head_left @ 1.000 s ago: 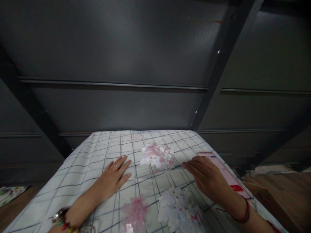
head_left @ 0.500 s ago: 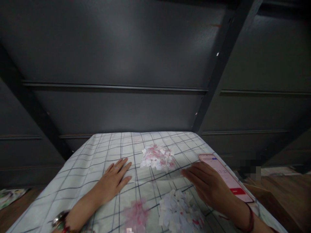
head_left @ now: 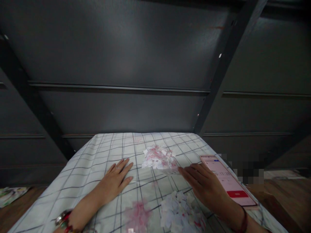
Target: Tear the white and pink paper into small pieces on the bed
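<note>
My left hand [head_left: 118, 176] lies flat on the checked tablecloth [head_left: 102, 150], fingers spread, holding nothing. A heap of small white and pink pieces [head_left: 159, 157], thin like paper or film, lies between my hands toward the far side. At its near right edge is my right hand [head_left: 202, 181], fingers drawn together and its thumb hidden. From those fingertips a blurred translucent piece [head_left: 171, 171] reaches to the heap. Nearer me lies a second heap of whitish pieces [head_left: 181, 212]. Left of it is a cluster of sheer pink pieces [head_left: 138, 215].
A phone [head_left: 229, 181] with a lit screen and red button lies at the table's right side, beside my right wrist. A dark panelled wall [head_left: 126, 110] stands behind the far edge. A brown box-like object [head_left: 269, 204] is at the lower right.
My right hand has moved slightly left, its fingertips now closer to the far heap. My left hand stays flat in place. The whole view has shifted a little.
</note>
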Action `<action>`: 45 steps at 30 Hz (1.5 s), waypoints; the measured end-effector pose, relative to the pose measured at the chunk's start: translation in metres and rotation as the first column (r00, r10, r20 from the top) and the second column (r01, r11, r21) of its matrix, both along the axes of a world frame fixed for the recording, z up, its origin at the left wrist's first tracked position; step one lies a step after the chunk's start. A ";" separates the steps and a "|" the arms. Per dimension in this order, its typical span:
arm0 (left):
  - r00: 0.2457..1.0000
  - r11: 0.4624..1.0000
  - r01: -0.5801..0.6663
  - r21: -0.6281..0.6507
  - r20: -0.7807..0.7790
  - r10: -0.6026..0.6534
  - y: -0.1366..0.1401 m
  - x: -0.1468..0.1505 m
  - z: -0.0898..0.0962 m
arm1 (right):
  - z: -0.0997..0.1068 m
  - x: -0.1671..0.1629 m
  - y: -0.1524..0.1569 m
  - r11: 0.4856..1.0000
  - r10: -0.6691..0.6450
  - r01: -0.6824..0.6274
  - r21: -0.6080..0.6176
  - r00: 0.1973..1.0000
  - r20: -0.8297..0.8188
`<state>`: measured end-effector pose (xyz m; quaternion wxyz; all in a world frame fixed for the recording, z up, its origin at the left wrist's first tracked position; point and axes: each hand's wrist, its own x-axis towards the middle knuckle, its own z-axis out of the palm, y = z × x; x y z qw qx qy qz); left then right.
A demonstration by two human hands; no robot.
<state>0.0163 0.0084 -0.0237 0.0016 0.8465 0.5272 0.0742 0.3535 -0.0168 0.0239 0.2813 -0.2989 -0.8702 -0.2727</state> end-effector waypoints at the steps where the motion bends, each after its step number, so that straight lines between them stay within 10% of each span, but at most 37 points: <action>1: 1.000 1.000 -0.004 -0.009 -0.003 0.004 0.000 0.000 0.001 | 0.001 -0.001 -0.001 1.000 0.016 -0.016 0.001 1.000 0.002; 45: 1.000 1.000 -0.005 -0.010 -0.008 0.005 0.000 0.003 -0.001 | 0.028 0.034 0.004 0.998 -0.059 0.060 -0.017 0.998 0.036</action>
